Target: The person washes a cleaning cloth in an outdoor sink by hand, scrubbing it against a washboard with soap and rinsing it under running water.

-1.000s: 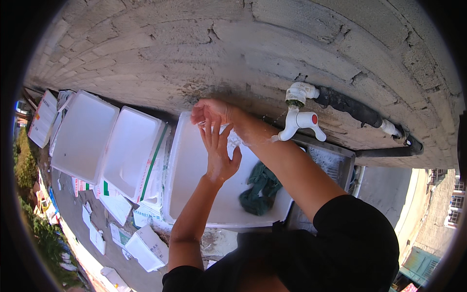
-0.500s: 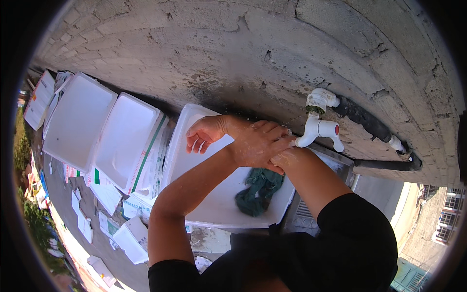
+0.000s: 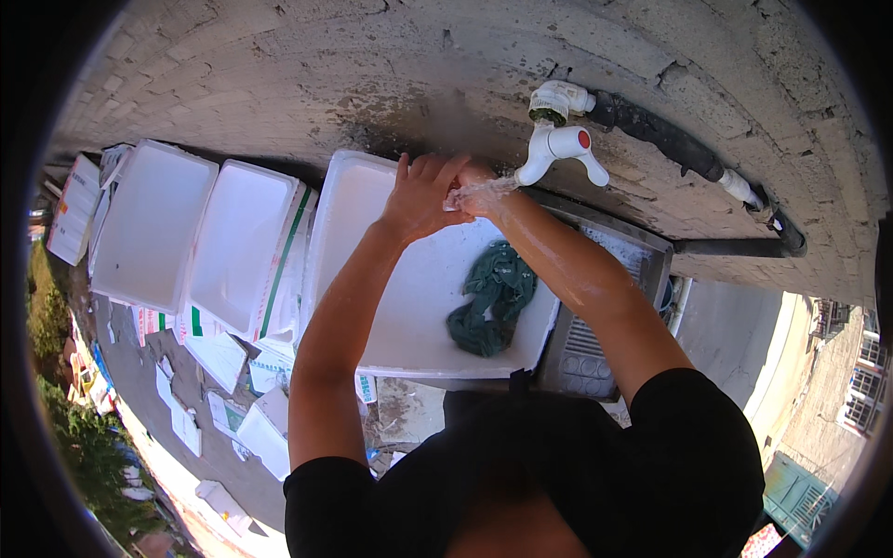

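Observation:
Over a white foam box (image 3: pixel 400 358), my two hands are pressed together in running water. Water (image 3: pixel 500 184) streams from the spout of a white tap (image 3: pixel 549 153) with a red dot on it and splashes between them. My left hand (image 3: pixel 423 197) is closed over my right hand (image 3: pixel 479 193), its fingers bent round it. My right hand's fingers are mostly hidden behind the left. The wet right forearm shines. A crumpled dark green cloth (image 3: pixel 495 296) lies in the box, below and to the right of my hands, touched by neither.
A rough block wall (image 3: pixel 307 84) runs along the far side, carrying a black-wrapped pipe (image 3: pixel 656 135). Right of the box stands a grey ribbed crate (image 3: pixel 575 358). More white foam boxes (image 3: pixel 153 228) line the left, with broken foam pieces (image 3: pixel 181 423) on the ground.
My left hand has slid from the right wrist to the right hand. Both hands have drawn together under the spout, where splashing water now shows. The view has shifted.

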A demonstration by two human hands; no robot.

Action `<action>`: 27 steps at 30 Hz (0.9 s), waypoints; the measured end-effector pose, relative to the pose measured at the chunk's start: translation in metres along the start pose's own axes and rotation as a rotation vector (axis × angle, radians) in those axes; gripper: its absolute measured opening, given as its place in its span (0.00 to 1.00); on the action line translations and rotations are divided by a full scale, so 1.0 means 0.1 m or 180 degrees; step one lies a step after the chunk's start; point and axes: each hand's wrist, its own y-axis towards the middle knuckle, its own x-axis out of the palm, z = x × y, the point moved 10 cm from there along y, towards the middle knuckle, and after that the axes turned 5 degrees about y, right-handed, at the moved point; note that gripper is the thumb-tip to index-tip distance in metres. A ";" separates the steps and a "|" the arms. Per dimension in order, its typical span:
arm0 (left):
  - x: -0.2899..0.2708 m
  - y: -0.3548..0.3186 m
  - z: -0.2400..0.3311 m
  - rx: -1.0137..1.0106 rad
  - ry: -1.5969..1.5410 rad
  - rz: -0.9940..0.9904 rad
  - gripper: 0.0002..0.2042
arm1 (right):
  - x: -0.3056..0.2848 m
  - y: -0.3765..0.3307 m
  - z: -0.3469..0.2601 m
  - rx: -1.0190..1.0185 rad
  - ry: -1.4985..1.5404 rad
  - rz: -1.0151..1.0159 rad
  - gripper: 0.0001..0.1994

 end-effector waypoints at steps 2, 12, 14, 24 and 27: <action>0.08 -0.08 -0.01 -0.0492 -0.0784 -0.0338 0.33 | -0.06 -0.13 -0.04 -0.0146 0.0486 -0.0380 0.07; 2.03 -1.49 0.24 -0.1989 -0.1722 -0.1049 0.26 | -2.16 -1.03 1.30 0.0281 -0.5876 0.2154 0.26; 2.54 -2.01 0.35 -0.2176 -0.1642 -0.1884 0.28 | -1.86 -1.16 1.67 0.0296 -0.6767 0.1043 0.28; 3.15 -2.69 0.79 -0.2724 -0.0521 -0.2797 0.31 | -2.53 -1.08 1.65 -0.2335 -0.5809 0.1638 0.13; 3.33 -2.65 0.85 -0.2542 -0.0406 -0.2799 0.28 | -2.67 -1.10 1.63 -0.2433 -0.6460 0.2174 0.17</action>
